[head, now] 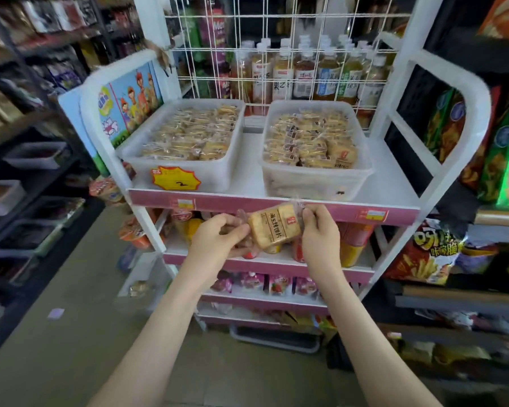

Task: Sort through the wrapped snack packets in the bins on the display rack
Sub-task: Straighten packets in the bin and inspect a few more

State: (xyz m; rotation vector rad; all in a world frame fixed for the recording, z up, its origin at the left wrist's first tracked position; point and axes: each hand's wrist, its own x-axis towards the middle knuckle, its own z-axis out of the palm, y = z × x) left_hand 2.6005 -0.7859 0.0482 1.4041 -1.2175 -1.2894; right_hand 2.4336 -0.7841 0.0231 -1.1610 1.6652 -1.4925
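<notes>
One clear-wrapped snack packet with a tan biscuit and dark print is held in front of the rack, below the top shelf edge. My left hand pinches its left wrapper end and my right hand pinches its right end. Two translucent bins stand on the top shelf: the left bin carries a yellow starburst price tag, and the right bin sits beside it. Both are filled with several similar wrapped packets.
The white display rack has pink shelf fronts, with cup snacks and pouches on the lower shelves. A wire grid behind the bins backs onto drink bottles. Chip bags hang at right, dark shelving stands at left, and there is floor below.
</notes>
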